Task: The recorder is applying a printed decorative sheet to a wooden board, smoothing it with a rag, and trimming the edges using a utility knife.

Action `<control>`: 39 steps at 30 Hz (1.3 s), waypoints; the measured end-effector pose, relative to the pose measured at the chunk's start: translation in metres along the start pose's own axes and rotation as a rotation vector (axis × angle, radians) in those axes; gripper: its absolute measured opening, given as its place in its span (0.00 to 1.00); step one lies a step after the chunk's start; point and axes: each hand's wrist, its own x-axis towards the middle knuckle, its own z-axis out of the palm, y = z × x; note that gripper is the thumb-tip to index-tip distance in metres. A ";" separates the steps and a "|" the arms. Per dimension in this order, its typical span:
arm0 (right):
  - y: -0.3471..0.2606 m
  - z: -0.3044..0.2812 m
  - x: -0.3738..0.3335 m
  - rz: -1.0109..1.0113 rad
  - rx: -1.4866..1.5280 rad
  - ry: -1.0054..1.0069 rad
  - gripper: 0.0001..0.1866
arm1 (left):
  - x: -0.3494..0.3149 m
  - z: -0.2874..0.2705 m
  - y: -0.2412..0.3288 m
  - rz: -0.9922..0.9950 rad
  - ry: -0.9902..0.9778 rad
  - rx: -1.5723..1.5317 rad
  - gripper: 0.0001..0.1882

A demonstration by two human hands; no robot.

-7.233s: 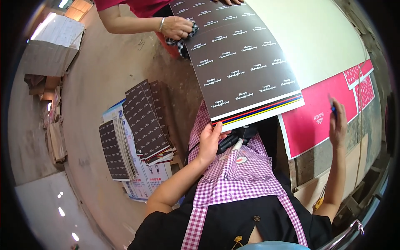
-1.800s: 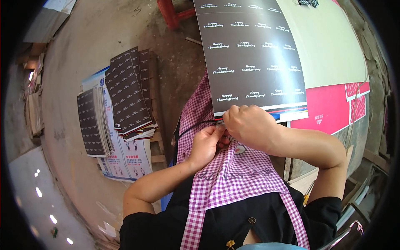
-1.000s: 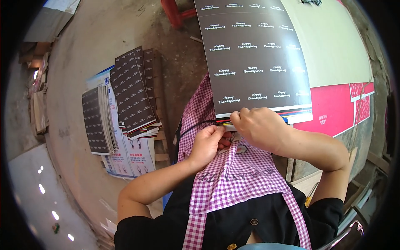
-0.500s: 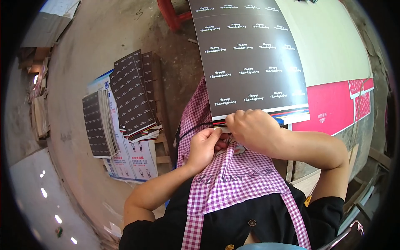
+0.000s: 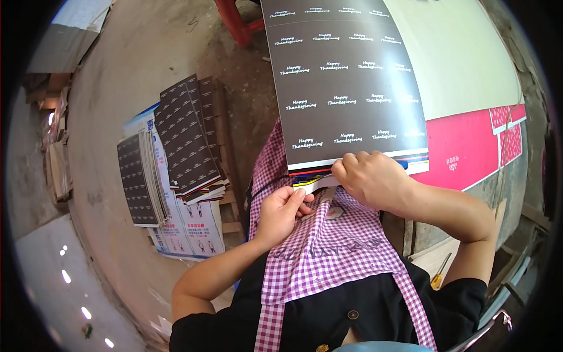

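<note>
A stack of large dark printed sheets (image 5: 346, 82) with rows of white lettering lies in front of me, its white and coloured margin toward my body. At the near edge my left hand (image 5: 278, 216) is closed, thumb on top, pinching a narrow white paper strip (image 5: 312, 186) that curves out from the margin. My right hand (image 5: 374, 180) is closed over the same edge farther right, knuckles up, its fingertips hidden. A checked purple apron (image 5: 328, 264) hangs just below both hands.
On the left, stacks of similar dark sheets (image 5: 185, 135) rest on a printed poster (image 5: 199, 234) over a wooden pallet (image 5: 231, 205). Pink printed sheets (image 5: 457, 149) and a pale board (image 5: 463, 53) lie to the right. A yellow-handled tool (image 5: 437, 280) lies by my right elbow.
The white strip now bends away from the sheet's edge between my hands, showing more of itself. My right hand has shifted slightly right, my left slightly down and left.
</note>
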 end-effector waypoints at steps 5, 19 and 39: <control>0.012 0.008 -0.015 0.029 -0.001 -0.032 0.06 | -0.007 -0.005 -0.004 0.044 0.006 0.020 0.13; 0.035 0.006 -0.048 0.123 -0.022 -0.094 0.05 | -0.012 -0.016 -0.009 0.031 -0.024 -0.024 0.12; 0.074 0.016 -0.119 0.271 0.029 -0.138 0.04 | -0.023 -0.035 -0.011 0.024 0.029 0.069 0.11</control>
